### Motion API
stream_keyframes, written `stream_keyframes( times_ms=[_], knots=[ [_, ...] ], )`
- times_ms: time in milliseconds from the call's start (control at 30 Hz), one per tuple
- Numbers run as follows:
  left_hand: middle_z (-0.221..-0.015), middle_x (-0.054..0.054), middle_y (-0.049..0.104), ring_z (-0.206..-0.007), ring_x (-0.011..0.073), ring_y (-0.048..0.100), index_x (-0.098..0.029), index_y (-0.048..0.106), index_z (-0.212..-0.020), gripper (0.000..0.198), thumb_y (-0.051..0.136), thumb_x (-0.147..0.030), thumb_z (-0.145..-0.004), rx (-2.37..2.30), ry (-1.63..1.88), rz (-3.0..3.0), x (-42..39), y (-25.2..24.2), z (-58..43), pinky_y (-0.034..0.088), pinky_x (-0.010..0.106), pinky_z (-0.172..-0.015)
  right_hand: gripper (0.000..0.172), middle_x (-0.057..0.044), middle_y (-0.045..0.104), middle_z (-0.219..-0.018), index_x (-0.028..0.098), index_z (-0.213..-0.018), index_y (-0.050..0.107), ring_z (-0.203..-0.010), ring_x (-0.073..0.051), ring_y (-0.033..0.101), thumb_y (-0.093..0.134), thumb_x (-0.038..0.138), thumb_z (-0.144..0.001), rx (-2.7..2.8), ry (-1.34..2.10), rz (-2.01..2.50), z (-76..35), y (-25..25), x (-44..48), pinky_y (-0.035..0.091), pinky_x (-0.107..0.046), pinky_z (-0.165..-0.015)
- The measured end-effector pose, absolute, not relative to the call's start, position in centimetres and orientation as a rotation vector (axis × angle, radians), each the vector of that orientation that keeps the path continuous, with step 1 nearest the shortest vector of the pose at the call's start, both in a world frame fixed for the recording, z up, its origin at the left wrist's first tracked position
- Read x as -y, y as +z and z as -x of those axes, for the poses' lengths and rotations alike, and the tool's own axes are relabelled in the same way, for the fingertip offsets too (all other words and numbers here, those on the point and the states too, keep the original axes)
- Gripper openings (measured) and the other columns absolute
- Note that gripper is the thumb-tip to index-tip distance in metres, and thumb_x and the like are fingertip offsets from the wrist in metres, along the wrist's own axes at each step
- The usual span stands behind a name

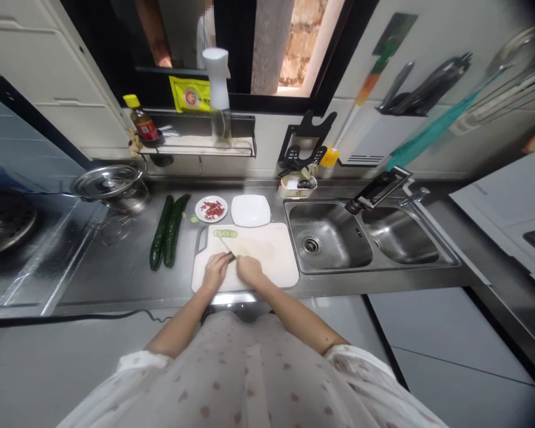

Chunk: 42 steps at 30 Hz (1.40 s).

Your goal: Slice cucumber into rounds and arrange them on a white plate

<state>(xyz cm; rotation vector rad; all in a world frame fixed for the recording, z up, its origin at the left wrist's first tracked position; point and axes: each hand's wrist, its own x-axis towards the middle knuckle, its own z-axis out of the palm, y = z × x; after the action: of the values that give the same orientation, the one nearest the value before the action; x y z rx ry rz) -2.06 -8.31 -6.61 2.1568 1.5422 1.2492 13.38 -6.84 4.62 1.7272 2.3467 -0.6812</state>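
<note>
In the head view, you are working at a white cutting board [274, 258] on a steel worktop [111, 267]. The cutting is looking under way, probably at an early stage: a short row of cucumber slices [225, 233] is lying near the board's far edge, while two whole cucumbers [161, 233] are waiting uncut. Chopped red bits [213, 209] are already sitting on a round plate [199, 206].

Your right hand [249, 271] is closing around a knife [224, 244], whose pale blade is pointing towards eleven o'clock. Your left hand [214, 272] is curling narrowly, its fingertips meeting a small dark green piece [231, 257], likely cucumber, at its one o'clock; whether they are gripping or merely steadying it, you cannot tell from here. From that hand, the slices are lying at one o'clock, and the whole cucumbers, beside the board, at ten to eleven.
</note>
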Motion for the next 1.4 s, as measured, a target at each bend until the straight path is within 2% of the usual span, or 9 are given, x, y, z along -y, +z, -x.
stream_keyframes(
  times_ms=[867,1400],
  knots=[
    [-0.106,0.007,0.068,-0.102,0.0194,0.059,-0.022,0.068,-0.108,0.026,0.048,-0.02,-0.091,-1.534,1.251,-2.151,8.3,-6.6,2.1,0.049,0.038,-0.092,0.029,-0.013,0.07,-0.098,0.014,-0.104,0.062,-0.093,-0.021,0.066,0.038,0.011,-0.088,-2.322,-0.627,-1.723,-13.8,3.5,7.6,0.048,-0.029,-0.076],
    [-0.107,0.008,0.067,-0.103,0.0198,0.059,-0.022,0.068,-0.108,0.026,0.048,-0.022,-0.092,-1.553,1.251,-2.166,8.3,-6.5,1.9,0.049,0.039,-0.092,0.031,-0.014,0.07,-0.102,0.013,-0.109,0.062,-0.099,-0.021,0.065,0.039,0.011,-0.089,-2.32,-0.671,-1.721,-13.1,3.4,6.4,0.047,-0.029,-0.08]
  ],
)
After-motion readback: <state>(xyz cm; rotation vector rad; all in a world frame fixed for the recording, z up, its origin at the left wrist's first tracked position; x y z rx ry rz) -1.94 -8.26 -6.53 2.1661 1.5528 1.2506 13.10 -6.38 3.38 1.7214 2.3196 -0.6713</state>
